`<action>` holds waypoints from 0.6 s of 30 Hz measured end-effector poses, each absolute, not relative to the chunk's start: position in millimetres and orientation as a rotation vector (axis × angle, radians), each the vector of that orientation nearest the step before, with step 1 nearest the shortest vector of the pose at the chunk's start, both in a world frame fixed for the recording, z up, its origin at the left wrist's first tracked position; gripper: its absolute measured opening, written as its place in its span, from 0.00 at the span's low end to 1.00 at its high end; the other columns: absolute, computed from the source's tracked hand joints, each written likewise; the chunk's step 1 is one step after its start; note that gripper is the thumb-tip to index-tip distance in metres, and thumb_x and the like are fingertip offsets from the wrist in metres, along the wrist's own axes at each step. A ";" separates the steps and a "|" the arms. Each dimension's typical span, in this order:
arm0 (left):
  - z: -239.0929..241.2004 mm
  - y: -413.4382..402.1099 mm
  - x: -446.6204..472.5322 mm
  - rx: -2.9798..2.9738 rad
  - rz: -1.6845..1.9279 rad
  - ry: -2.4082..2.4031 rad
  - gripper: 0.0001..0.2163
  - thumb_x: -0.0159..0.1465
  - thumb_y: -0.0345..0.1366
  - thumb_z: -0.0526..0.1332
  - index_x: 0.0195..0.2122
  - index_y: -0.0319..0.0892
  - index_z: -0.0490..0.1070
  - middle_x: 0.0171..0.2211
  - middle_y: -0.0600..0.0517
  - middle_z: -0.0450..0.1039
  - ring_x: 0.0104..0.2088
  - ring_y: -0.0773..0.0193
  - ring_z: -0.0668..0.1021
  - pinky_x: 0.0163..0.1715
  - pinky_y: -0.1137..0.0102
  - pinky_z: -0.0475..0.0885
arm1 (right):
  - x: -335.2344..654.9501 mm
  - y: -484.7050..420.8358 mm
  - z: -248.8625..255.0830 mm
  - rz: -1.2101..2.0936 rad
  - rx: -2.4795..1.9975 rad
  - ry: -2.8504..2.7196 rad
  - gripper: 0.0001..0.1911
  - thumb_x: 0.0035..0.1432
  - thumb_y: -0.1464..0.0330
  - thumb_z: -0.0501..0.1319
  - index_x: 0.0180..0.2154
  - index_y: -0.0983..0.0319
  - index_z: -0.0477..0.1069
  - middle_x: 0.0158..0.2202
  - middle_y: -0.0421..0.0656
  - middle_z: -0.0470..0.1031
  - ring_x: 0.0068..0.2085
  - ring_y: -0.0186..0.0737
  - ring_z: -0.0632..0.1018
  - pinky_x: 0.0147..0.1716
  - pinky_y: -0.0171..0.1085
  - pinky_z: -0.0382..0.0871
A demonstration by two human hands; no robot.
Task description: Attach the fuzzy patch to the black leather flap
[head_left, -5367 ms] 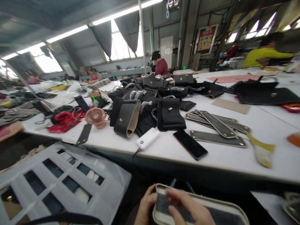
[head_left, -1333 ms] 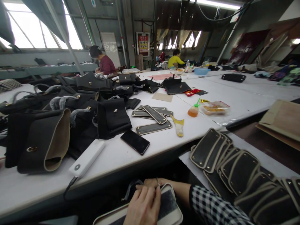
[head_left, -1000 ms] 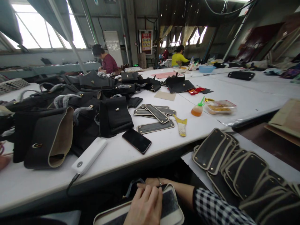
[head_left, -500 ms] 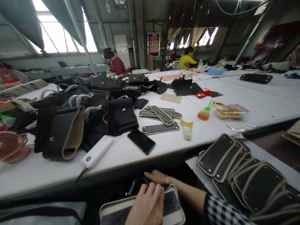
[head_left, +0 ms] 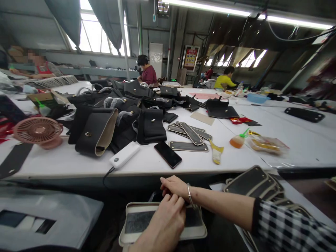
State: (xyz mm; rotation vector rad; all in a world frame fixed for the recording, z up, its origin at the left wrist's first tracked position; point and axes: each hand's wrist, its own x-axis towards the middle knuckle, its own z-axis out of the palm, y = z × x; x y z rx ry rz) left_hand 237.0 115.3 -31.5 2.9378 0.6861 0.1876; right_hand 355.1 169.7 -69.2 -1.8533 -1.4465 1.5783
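Item in work: cream-edged dark panel [head_left: 147, 224], near centre, below the table [head_left: 65, 162] edge. My left hand [head_left: 165, 224] lies flat on it, grip released. My right hand [head_left: 174, 185] curls over its far edge; I cannot tell whether it pinches anything. On the table: phone [head_left: 168, 154], power bank [head_left: 124, 154], black bags [head_left: 151, 126].

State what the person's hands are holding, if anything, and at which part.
Both hands, left hand and right hand, rest on the far end of the cream-edged grey panel; a closed grip cannot be confirmed.
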 end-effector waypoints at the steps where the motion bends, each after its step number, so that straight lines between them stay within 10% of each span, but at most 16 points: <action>1: -28.6 114.8 234.5 2.893 0.209 0.678 0.13 0.66 0.29 0.55 0.49 0.34 0.72 0.48 0.41 0.74 0.49 0.52 0.74 0.52 0.57 0.68 | 353.2 169.7 -71.0 1.550 -1.889 -1.472 0.25 0.68 0.51 0.52 0.30 0.64 0.72 0.26 0.39 0.74 0.30 0.36 0.76 0.37 0.41 0.72; 10: -8.1 139.5 161.5 1.985 0.631 0.939 0.12 0.66 0.34 0.54 0.45 0.46 0.77 0.45 0.51 0.78 0.47 0.60 0.75 0.50 0.67 0.66 | 349.7 160.4 -73.6 1.344 -1.920 -1.802 0.30 0.70 0.52 0.46 0.26 0.63 0.72 0.23 0.39 0.74 0.32 0.40 0.78 0.40 0.41 0.69; 18: -118.2 189.6 96.5 1.226 0.215 1.283 0.32 0.61 0.62 0.52 0.39 0.33 0.75 0.34 0.44 0.78 0.33 0.56 0.79 0.34 0.63 0.71 | 336.8 156.2 -60.6 1.230 -1.936 -1.984 0.32 0.69 0.55 0.41 0.25 0.62 0.75 0.24 0.46 0.77 0.31 0.44 0.78 0.34 0.37 0.63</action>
